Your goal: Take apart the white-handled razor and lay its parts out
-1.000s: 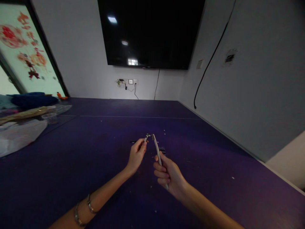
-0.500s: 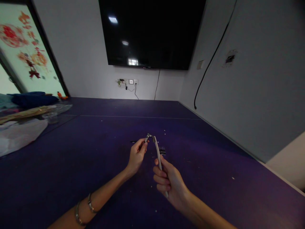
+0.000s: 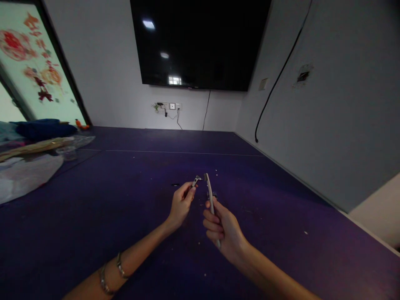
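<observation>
My left hand [image 3: 181, 204] is closed, pinching a small silver-grey razor head [image 3: 196, 181] between thumb and fingertips. Its T-shaped top points up and to the right. A toothbrush [image 3: 209, 186] with a pale handle stands nearly upright in my right hand [image 3: 223, 227], whose fingers wrap round the handle. Dark bristles at its top face left, towards the razor head, with a narrow gap between the two. Behind the toothbrush lies a small dark object [image 3: 214, 194], partly hidden. A thin black piece [image 3: 175, 184] rests on the purple surface beyond my left hand.
The wide purple surface [image 3: 125, 216] carries scattered pale crumbs. Plastic bags [image 3: 28, 177] and dark blue cloth [image 3: 46, 130] are piled at the far left. A television [image 3: 200, 46] hangs on the back wall above sockets [image 3: 172, 106]; a black cable [image 3: 278, 77] dangles along the right wall.
The toothbrush head has risen slightly and moved right, away from the razor head, and now stands more upright. My right hand has shifted slightly; my left hand keeps its pinch.
</observation>
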A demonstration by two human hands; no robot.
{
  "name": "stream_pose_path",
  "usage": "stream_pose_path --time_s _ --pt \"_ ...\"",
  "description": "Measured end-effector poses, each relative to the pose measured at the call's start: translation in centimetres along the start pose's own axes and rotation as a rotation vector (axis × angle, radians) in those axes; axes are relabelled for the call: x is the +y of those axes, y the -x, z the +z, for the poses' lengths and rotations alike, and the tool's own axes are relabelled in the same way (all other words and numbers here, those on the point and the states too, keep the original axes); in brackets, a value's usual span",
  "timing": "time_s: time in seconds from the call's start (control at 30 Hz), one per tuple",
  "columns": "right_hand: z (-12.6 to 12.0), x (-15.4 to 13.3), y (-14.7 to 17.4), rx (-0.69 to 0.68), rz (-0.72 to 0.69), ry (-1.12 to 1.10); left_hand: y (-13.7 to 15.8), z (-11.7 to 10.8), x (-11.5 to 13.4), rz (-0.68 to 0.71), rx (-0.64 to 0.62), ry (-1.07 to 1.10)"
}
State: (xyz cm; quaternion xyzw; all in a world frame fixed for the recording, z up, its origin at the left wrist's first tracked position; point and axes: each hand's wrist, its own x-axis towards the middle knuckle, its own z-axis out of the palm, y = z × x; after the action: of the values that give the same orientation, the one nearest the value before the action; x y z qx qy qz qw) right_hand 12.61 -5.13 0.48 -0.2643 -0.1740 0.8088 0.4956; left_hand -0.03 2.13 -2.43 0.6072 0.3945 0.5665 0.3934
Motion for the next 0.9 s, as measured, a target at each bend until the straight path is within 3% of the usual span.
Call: stream_pose_path --time_s 0.73,0.9 --pt "-0.2 2.0 0.4 0.059 -0.012 0.025 0.2 0.2 -0.4 0.023 0.036 -0.075" --pt "0.1 1.5 -0.2 0.066 -0.090 0.016 0.6 0.5 -0.5 0.032 0.006 -0.082"
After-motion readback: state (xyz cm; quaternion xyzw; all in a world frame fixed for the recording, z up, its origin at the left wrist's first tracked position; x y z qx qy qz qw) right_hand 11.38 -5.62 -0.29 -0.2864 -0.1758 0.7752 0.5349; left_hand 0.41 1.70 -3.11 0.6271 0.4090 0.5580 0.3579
